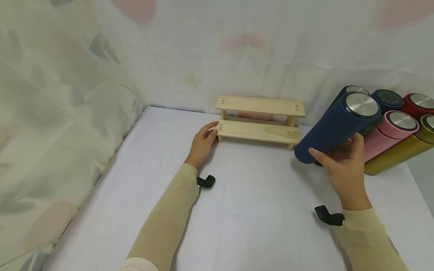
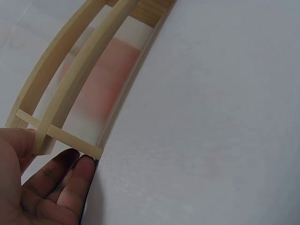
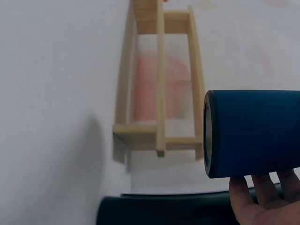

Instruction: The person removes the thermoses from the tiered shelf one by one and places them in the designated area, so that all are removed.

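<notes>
A blue thermos bottle (image 1: pixel 335 126) with a steel-topped lid is held in my right hand (image 1: pixel 347 165), thumb on the near side. It tilts, its base raised off the table. In the right wrist view the bottle (image 3: pixel 255 133) lies across the picture, with my fingers beneath it. A pale two-step wooden stand (image 1: pixel 259 131) rests against the back cloth, left of the bottle. At its left end my left hand (image 1: pixel 201 145) grips the lower step. The left wrist view shows the thumb by the step's end (image 2: pixel 44 140) and curled fingertips (image 2: pixel 86 164) at the leg.
Several more bottles stand close together on the right: a pink one (image 1: pixel 390 131), a gold one (image 1: pixel 403 152), a red one (image 1: pixel 418 103) and dark ones behind the held bottle. A white cloth covers the table (image 1: pixel 251 210). Patterned curtains (image 1: pixel 68 113) hang left and behind.
</notes>
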Tool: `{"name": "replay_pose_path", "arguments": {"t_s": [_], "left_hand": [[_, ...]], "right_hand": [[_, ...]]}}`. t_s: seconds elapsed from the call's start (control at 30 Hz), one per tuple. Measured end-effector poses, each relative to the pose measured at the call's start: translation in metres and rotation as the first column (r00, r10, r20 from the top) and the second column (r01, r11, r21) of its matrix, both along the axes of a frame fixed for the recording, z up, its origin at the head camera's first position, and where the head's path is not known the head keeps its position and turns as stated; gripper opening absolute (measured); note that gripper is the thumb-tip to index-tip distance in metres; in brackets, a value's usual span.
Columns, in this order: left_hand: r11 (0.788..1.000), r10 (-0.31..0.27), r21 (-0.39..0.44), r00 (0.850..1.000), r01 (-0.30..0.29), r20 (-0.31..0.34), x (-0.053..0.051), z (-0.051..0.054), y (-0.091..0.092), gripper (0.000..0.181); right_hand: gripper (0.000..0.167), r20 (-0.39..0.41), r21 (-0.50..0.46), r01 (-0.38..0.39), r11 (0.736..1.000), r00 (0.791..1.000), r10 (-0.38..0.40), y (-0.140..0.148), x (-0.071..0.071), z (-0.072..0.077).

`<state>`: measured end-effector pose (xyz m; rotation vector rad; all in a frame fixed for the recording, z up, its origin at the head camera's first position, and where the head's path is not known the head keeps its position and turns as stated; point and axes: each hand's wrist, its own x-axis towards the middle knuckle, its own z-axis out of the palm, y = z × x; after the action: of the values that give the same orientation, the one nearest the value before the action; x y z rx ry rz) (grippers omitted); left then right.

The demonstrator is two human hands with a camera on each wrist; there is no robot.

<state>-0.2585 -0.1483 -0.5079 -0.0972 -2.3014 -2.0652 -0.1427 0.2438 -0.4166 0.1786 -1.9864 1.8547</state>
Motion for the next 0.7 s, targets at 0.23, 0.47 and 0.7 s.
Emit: {"name": "replay_pose_path", "arguments": {"t_s": [0.23,0.47,0.7], "left_hand": [[1.0,0.005,0.001,1.0,-0.005,0.001,-0.001,0.0,-0.001,0.038],[1.0,0.0,0.0,1.0,0.0,0.02,-0.001,0.001,0.0,0.041],[1.0,0.011,0.001,1.0,-0.011,0.021,-0.002,0.0,0.002,0.04]], "right_hand": [[0.096,0.029,-0.079,0.025,0.997,0.999,-0.022,0.006,0.004,0.009],[0.098,-0.005,-0.095,0.031,0.995,0.999,-0.032,0.009,0.013,0.021],[0.102,-0.082,-0.181,-0.011,0.983,0.997,-0.004,0.016,0.015,0.029]]}}
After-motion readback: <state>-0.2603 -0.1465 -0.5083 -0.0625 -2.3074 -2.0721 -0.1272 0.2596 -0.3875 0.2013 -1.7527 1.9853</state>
